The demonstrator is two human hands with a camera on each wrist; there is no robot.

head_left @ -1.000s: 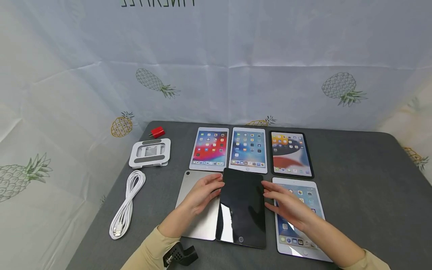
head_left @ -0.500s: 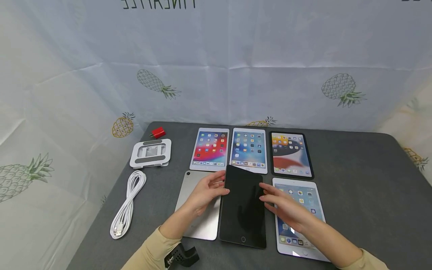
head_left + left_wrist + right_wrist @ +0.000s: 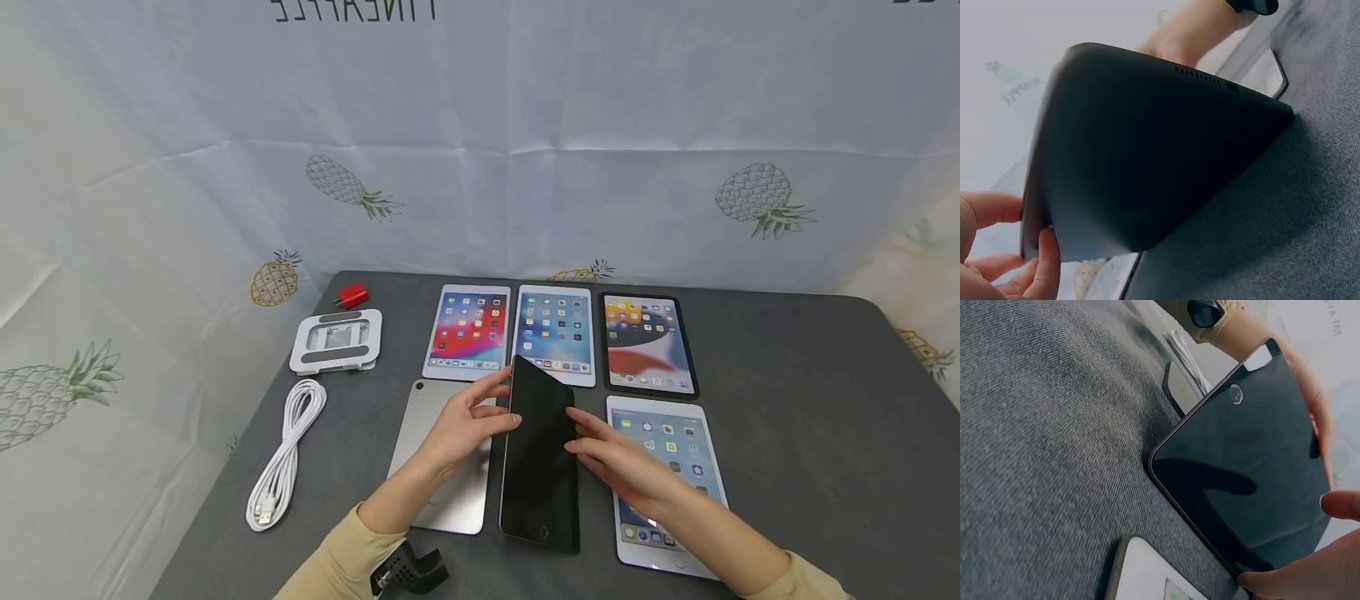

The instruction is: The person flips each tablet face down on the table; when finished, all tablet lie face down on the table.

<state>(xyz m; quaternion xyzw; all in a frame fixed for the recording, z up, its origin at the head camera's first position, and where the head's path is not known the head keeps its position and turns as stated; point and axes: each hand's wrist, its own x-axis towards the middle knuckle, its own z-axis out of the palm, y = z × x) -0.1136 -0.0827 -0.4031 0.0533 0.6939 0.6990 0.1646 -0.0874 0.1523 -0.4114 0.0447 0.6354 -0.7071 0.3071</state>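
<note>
A black tablet [image 3: 534, 483] leans up on its right long edge, which rests on the grey cloth. Its left side is raised. My left hand [image 3: 467, 429] pinches that raised edge, thumb on the screen side and fingers behind, as the left wrist view shows. With extended fingers, my right hand [image 3: 626, 467] touches the screen side near the lower edge. The dark back [image 3: 1135, 144] faces the left wrist camera. Under my left hand lies a silver-backed tablet [image 3: 452, 502], face down. A white tablet [image 3: 686, 429] with a lit screen lies beneath my right forearm.
Along the back lie two white tablets [image 3: 467, 327] with lit screens and a black-framed one [image 3: 649, 343]. At the left are a red plug [image 3: 352, 295], a folded white stand [image 3: 333, 353] and a coiled white cable [image 3: 279, 462]. A pineapple-print sheet [image 3: 555, 208] hangs behind the table.
The black tablet has gone from lying nearly flat to a steep tilt, left edge lifted by my left hand. Both hands have shifted slightly, my right hand leftward with the tablet's edge.
</note>
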